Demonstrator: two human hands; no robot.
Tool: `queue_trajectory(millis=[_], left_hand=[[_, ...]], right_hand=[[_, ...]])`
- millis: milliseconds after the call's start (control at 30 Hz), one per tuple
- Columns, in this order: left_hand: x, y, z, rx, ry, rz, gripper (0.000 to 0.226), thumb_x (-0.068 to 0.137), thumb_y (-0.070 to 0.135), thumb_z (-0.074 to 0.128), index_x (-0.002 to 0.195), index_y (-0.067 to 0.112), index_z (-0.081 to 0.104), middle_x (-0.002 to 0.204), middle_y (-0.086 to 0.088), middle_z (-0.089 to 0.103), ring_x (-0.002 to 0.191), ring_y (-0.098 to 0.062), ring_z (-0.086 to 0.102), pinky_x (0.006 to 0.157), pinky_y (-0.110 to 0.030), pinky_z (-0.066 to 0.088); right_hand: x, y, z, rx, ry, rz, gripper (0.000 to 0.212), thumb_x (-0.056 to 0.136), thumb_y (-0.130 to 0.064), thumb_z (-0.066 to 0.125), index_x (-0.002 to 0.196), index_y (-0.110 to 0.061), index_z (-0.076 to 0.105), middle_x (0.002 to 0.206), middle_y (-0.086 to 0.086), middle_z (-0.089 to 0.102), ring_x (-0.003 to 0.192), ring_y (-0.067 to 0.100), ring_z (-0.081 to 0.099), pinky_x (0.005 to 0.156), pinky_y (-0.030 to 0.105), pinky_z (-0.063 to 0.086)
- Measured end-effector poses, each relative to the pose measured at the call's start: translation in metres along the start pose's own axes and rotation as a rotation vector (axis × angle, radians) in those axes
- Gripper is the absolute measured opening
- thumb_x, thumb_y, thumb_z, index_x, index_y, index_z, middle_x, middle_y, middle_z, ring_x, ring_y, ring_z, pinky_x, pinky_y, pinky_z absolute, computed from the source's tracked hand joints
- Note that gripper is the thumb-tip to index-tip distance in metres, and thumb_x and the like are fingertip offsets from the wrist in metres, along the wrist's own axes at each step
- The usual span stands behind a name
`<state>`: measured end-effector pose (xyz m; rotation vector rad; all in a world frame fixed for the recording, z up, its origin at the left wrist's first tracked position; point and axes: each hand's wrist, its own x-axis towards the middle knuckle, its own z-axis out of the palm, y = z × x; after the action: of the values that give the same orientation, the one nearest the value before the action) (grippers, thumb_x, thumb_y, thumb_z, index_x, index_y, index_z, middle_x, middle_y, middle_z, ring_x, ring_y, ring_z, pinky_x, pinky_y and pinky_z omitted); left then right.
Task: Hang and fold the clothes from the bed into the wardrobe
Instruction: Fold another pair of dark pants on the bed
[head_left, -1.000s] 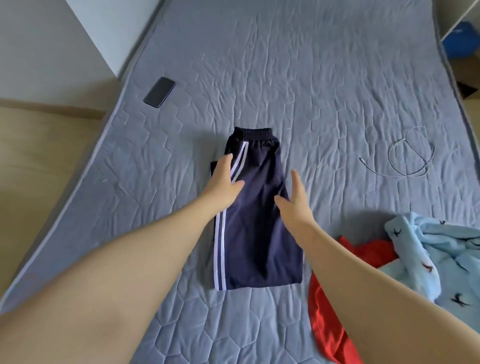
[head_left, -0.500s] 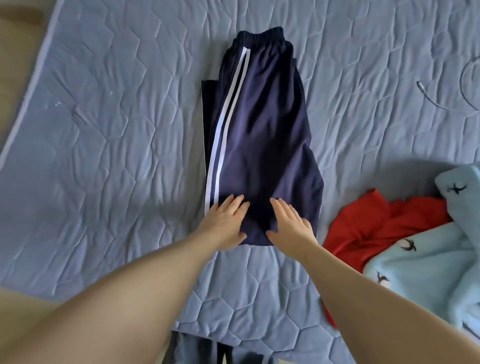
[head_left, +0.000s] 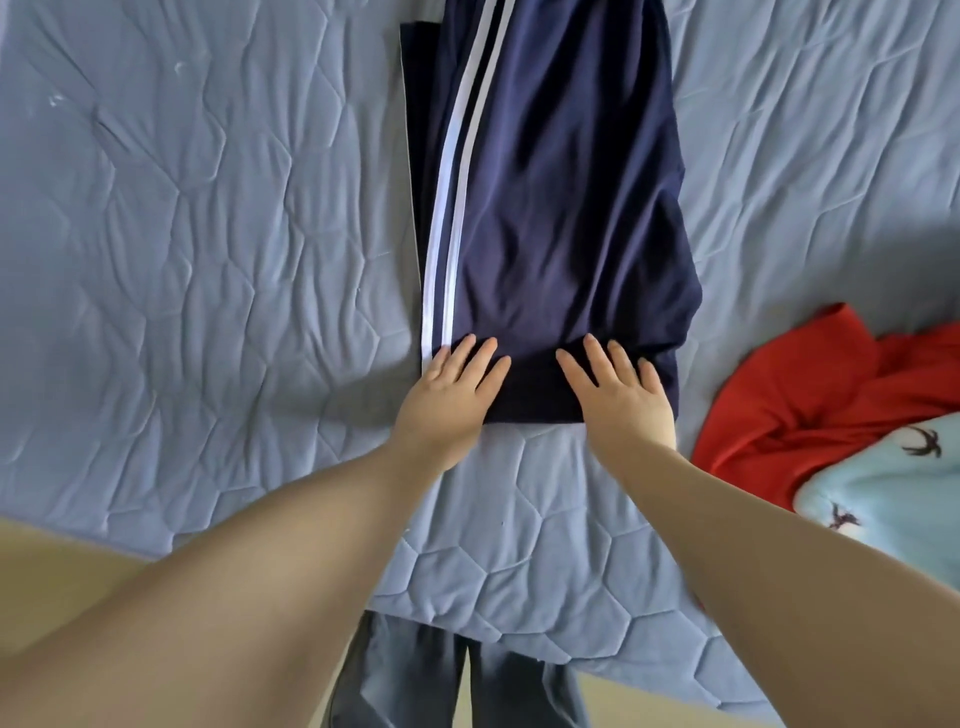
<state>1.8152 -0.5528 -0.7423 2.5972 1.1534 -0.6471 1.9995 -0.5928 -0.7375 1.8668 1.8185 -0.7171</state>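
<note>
One pair of folded navy track pants (head_left: 550, 208) with two white stripes lies at upper centre on the quilted bed (head_left: 208, 234). The left hand (head_left: 449, 395) and right hand (head_left: 618, 395), fingers spread flat, press its near edge. At right lie one red garment (head_left: 810, 395) and one light-blue bird-print garment (head_left: 893, 488).

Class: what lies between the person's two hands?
In the head view, the near end of the navy trousers lies between the left hand and right hand, both resting flat on it.

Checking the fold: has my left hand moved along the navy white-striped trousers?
Yes. The left hand moved down the navy white-striped trousers, from their far part to their near edge.
</note>
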Motion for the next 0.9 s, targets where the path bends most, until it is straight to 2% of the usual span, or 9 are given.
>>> queue_trajectory(millis=[67,100,367,500,600,667,767,833,900], left_hand=[[-0.008,0.005,-0.003,0.041,0.155,0.032,0.050,0.077,-0.001,0.043,0.119,0.013,0.064,0.123,-0.011,0.062,0.115,-0.028,0.059,0.094,-0.037,0.049],[-0.012,0.007,-0.005,0.046,0.186,0.036,0.048,0.075,-0.001,0.039,0.108,0.013,0.071,0.110,-0.009,0.069,0.103,-0.026,0.066,0.084,-0.036,0.054],[-0.027,0.010,-0.017,0.084,0.224,0.078,0.050,0.070,-0.004,0.031,0.089,0.005,0.076,0.088,-0.010,0.074,0.081,-0.028,0.071,0.064,-0.036,0.058],[-0.031,0.010,-0.019,0.123,0.259,0.066,0.044,0.072,-0.003,0.043,0.105,0.006,0.072,0.106,-0.010,0.070,0.099,-0.027,0.067,0.079,-0.035,0.056],[-0.025,0.011,-0.006,0.028,0.008,0.000,0.066,0.087,-0.002,0.041,0.148,0.008,0.017,0.154,-0.016,0.017,0.143,-0.033,0.013,0.114,-0.049,0.014],[-0.019,0.015,-0.001,-0.023,-0.071,-0.056,0.072,0.092,0.011,0.044,0.150,0.019,0.002,0.157,-0.010,-0.001,0.144,-0.030,-0.005,0.114,-0.051,0.000],[-0.001,0.016,0.006,-0.085,0.010,-0.062,0.075,0.090,0.039,0.051,0.149,0.031,0.005,0.158,-0.003,-0.002,0.144,-0.031,-0.004,0.114,-0.054,0.001],[0.007,0.011,0.012,-0.070,0.010,-0.074,0.076,0.090,0.028,0.051,0.149,0.031,0.003,0.158,-0.002,-0.003,0.144,-0.033,-0.004,0.114,-0.053,0.001],[0.010,0.010,0.018,-0.045,-0.018,-0.076,0.080,0.086,0.007,0.046,0.150,0.027,0.002,0.158,-0.004,-0.003,0.144,-0.034,-0.003,0.114,-0.054,0.002]], right_hand=[[-0.003,0.000,-0.002,0.019,-0.011,-0.008,0.074,0.092,-0.005,0.042,0.149,-0.028,0.001,0.158,0.002,-0.001,0.145,0.026,0.003,0.117,0.039,0.009],[-0.005,-0.001,-0.002,0.038,-0.018,-0.002,0.071,0.092,-0.003,0.040,0.149,-0.027,0.005,0.158,0.002,0.003,0.145,0.027,0.005,0.117,0.038,0.010],[-0.020,-0.001,-0.014,0.167,-0.030,0.016,0.051,0.093,0.001,0.030,0.141,-0.014,0.034,0.141,0.006,0.042,0.136,0.028,0.030,0.104,0.035,0.031],[-0.032,-0.005,-0.011,0.157,0.014,0.032,0.055,0.091,0.001,0.036,0.142,-0.016,0.031,0.144,0.004,0.038,0.136,0.026,0.029,0.104,0.033,0.029],[-0.035,-0.005,-0.004,0.022,0.079,0.026,0.071,0.089,-0.005,0.047,0.148,-0.023,0.011,0.156,0.007,0.007,0.143,0.031,0.010,0.114,0.040,0.015],[-0.033,-0.006,0.002,-0.040,0.103,0.003,0.077,0.090,-0.014,0.049,0.149,-0.026,0.002,0.157,0.005,-0.009,0.144,0.033,-0.001,0.115,0.045,0.006],[-0.016,-0.003,0.007,-0.031,0.117,-0.016,0.085,0.086,-0.037,0.057,0.149,-0.030,0.000,0.157,0.003,-0.009,0.144,0.033,-0.004,0.115,0.050,0.001],[-0.004,0.003,0.008,-0.038,0.082,-0.029,0.090,0.083,-0.049,0.058,0.149,-0.033,-0.002,0.157,0.002,-0.009,0.144,0.032,-0.005,0.114,0.051,0.001],[0.003,0.007,0.014,-0.059,0.054,-0.039,0.085,0.089,-0.039,0.054,0.148,-0.034,-0.007,0.157,0.001,-0.011,0.144,0.031,-0.006,0.115,0.050,0.002]])
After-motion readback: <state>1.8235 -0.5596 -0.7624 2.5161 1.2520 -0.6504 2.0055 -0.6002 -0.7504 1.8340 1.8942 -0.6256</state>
